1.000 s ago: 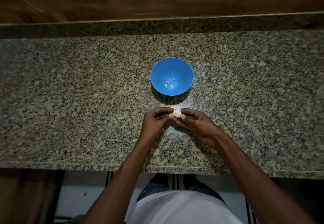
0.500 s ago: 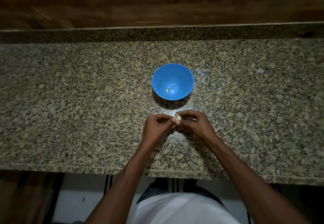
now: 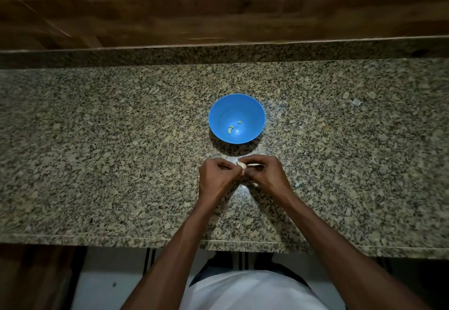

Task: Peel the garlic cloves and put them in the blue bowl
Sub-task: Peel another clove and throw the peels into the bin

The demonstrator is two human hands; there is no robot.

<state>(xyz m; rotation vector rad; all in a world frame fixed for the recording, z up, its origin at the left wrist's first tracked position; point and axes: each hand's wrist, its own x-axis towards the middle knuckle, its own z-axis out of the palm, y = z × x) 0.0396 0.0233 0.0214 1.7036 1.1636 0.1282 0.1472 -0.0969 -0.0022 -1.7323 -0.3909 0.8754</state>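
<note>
A person stands at a speckled stone counter (image 3: 97, 152). Both hands are close together near the front edge, and their fingertips meet in the middle. The left hand (image 3: 215, 177) has its fingers curled and pinches a small pale garlic clove (image 3: 241, 165). The right hand (image 3: 263, 175) pinches the same clove from the 3 o'clock side. A thin pale strip of skin sticks out from the clove under the right fingers. Most of the clove is hidden by the fingers.

The blue bowl (image 3: 237, 118) sits on the counter at 12 o'clock from the hands, near but not touching them. Two tiny yellow-green bits (image 3: 230, 129) lie at the bottom of it. I cannot tell what they are.

A wooden wall (image 3: 218, 13) runs behind the counter.
</note>
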